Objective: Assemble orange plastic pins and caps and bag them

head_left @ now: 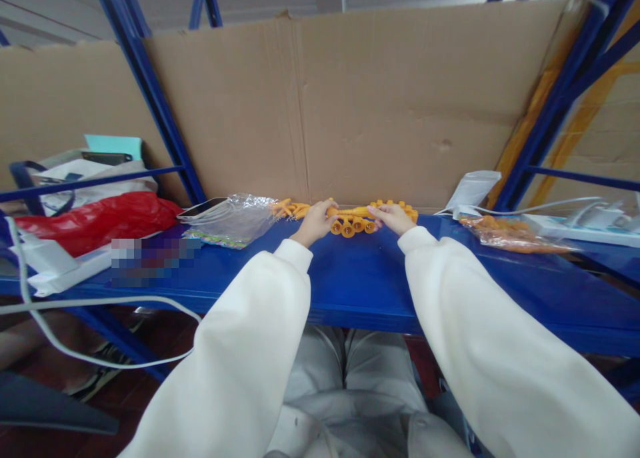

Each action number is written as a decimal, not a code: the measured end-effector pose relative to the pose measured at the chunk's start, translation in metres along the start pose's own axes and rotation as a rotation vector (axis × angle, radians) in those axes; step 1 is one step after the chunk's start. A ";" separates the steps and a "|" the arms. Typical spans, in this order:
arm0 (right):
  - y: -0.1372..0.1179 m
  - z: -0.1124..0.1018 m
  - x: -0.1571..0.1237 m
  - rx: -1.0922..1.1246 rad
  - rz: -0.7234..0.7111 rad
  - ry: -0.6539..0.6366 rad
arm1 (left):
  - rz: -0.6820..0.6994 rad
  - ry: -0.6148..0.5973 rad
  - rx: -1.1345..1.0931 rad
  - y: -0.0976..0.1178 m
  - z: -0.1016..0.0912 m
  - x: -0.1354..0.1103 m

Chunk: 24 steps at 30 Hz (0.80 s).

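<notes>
Several orange plastic pieces with round, hollow, cup-like ends [357,226] lie in a row between my hands at the back of the blue shelf, their openings facing me. My left hand [315,223] is closed at the left end of the row, fingers curled against the pieces. At the right end, my right hand [394,218] pinches the orange pieces with thumb and fingertips. More orange pieces [411,213] line up behind my right hand. Thinner orange pieces [290,209] lie loose to the left of my left hand. The fingers hide part of what they grip.
A clear plastic bag [245,219] and a phone [204,209] lie left on the blue shelf [360,278]. Beyond are a red bag [110,221] and a white cable [100,303]. At right are a bag of orange pieces [515,235] and a power strip [580,230]. Cardboard [375,111] stands behind.
</notes>
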State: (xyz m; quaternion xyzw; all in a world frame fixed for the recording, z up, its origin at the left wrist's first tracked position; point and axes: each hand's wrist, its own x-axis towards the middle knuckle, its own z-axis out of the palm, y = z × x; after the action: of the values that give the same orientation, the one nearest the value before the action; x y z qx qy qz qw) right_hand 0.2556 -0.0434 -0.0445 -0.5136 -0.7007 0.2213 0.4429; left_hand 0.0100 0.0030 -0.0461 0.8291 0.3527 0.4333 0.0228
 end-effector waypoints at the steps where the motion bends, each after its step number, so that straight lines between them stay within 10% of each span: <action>1: 0.000 0.000 0.000 0.002 0.002 0.005 | -0.005 -0.001 0.000 0.000 0.000 0.000; 24: -0.008 0.011 0.000 0.215 -0.118 0.174 | -0.151 -0.110 -0.110 0.011 -0.004 -0.001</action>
State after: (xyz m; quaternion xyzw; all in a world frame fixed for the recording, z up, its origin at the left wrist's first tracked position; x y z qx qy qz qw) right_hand 0.2418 -0.0447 -0.0436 -0.4385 -0.6609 0.2232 0.5666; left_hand 0.0123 -0.0066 -0.0404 0.8200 0.3881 0.4030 0.1202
